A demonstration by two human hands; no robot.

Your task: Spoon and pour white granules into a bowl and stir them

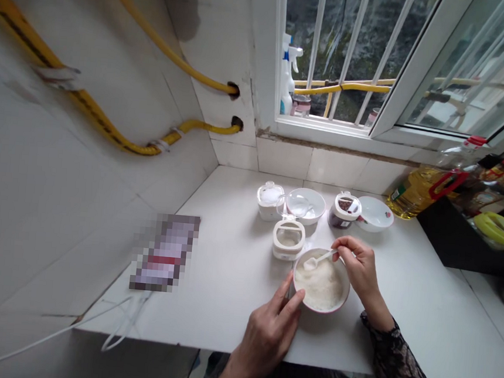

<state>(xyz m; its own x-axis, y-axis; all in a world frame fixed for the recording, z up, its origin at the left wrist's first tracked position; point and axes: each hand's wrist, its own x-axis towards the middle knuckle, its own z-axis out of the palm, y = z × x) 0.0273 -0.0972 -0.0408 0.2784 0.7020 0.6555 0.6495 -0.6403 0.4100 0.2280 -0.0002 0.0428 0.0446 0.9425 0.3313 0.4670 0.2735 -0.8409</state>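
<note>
Near the front of the counter stands a white bowl (345, 298) holding a pale, fine-grained substance (321, 288). My left hand (269, 330) grips its left side, thumb near the front rim and fingers along the outer wall. Between the thumb and fingers of my right hand (359, 270) is the handle of a small white spoon (312, 264), whose scoop rests at the surface of the pale grains. Just behind the bowl, to the left, sits a squarish jar (287, 252) with a cream-coloured rim and a see-through lid.
Farther back are a jar of white contents (270, 198), a white bowl (318, 213), a jar of dark brown bits (345, 213) and another bowl (375, 216). An oil bottle (405, 193) and black rack (437, 234) stand right. A blurred-out object (164, 258) with a cable lies left.
</note>
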